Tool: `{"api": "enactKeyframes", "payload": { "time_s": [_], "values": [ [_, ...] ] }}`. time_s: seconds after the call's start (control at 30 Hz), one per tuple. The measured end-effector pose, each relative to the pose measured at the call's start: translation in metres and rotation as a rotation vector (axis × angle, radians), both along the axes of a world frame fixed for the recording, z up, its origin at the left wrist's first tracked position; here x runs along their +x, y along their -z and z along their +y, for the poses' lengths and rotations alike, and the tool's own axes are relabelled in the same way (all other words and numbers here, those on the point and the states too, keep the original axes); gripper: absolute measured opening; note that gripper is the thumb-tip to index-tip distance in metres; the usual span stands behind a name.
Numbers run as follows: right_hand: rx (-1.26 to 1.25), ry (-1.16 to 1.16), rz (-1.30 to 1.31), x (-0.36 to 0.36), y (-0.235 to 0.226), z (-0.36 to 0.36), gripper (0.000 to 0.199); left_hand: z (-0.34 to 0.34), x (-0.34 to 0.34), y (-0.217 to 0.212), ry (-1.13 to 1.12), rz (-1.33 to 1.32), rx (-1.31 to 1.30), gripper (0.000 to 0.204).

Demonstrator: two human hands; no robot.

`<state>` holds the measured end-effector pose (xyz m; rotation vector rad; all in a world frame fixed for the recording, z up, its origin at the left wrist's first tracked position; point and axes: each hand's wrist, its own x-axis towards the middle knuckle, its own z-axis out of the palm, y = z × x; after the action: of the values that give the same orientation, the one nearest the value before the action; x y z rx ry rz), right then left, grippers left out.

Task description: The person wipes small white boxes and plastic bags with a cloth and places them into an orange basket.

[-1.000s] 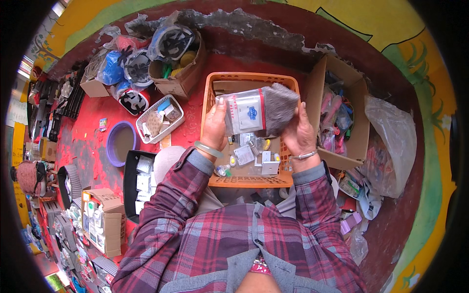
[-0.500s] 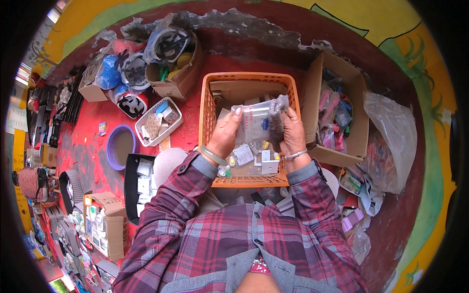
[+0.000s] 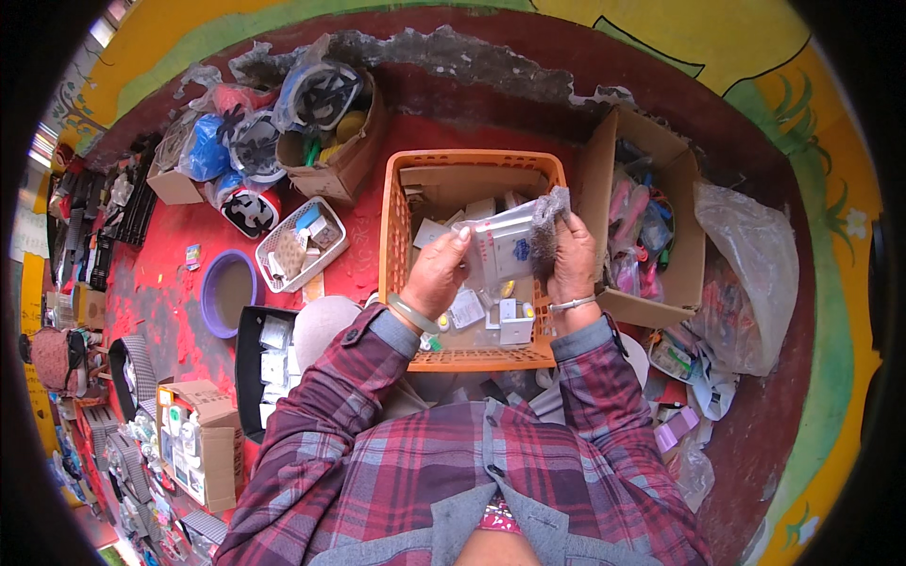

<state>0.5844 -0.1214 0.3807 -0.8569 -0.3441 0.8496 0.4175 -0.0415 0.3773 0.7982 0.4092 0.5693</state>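
Pinching a clear packet (image 3: pixel 505 247), both hands (image 3: pixel 500 269) over an orange crate (image 3: pixel 396 245) on cluttered red floor (image 3: pixel 179 311).

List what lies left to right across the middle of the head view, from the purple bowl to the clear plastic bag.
Purple bowl → white basket → orange crate → left hand → right hand → open cardboard box → clear plastic bag.
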Motion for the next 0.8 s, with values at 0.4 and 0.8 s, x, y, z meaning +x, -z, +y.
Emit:
{"api": "enactKeyframes", "payload": {
  "time_s": [0.4, 0.8],
  "values": [
    [-0.049, -0.454, -0.99, -0.01, -0.015, -0.013, 0.017, 0.013, -0.003, 0.003, 0.425, 0.144, 0.542, 0.058],
    [-0.103, -0.125, -1.101, -0.013, -0.015, -0.007, 0.013, 0.005, 0.0, -0.002, 0.445, 0.196, 0.593, 0.034]
  ]
}}
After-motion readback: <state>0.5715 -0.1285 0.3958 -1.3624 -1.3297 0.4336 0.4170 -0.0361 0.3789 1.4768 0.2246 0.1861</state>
